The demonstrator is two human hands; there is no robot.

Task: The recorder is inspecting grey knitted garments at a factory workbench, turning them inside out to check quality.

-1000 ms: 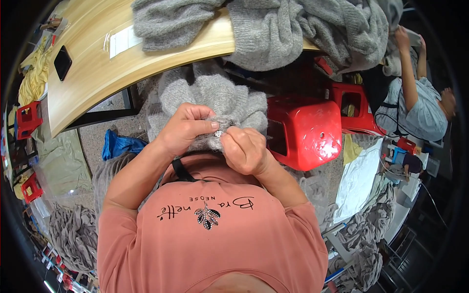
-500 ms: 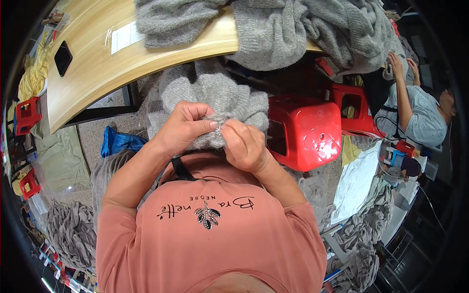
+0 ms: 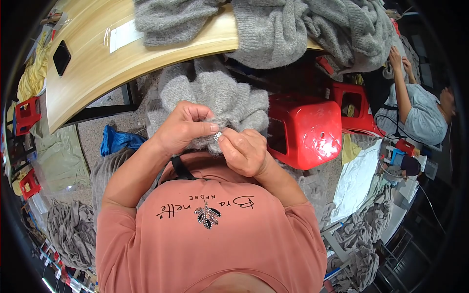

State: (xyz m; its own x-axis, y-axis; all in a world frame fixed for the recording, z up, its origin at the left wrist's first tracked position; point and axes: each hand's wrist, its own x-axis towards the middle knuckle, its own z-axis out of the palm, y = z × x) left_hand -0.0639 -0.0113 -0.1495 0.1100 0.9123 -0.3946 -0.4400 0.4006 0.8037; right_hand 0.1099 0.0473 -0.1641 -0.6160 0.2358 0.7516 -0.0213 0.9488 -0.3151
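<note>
As we look down through the head view, we see the grey knit garment (image 3: 195, 90) bunched over the lap, just below the edge of the wooden table (image 3: 93, 63) and beside the red stool (image 3: 317, 129). Our left hand (image 3: 181, 129) has thumb and forefinger pressed together on a fold of the knit, while our right hand (image 3: 245, 152) is curled into what looks like a pinch on a small silvery piece (image 3: 217, 136) between the two; whether its tips also catch yarn behind, we cannot tell. For work this fine, we would do well to let the left hand anchor the knit close to the piece, flat and without stretching, and leave the turning to the right fingertips. Fuzzy yarn probably snags easily, so we should pull gently and keep loose fibres clear of the piece. Resting the weight of the garment on the lap should spare the pinched fold from dragging.
</note>
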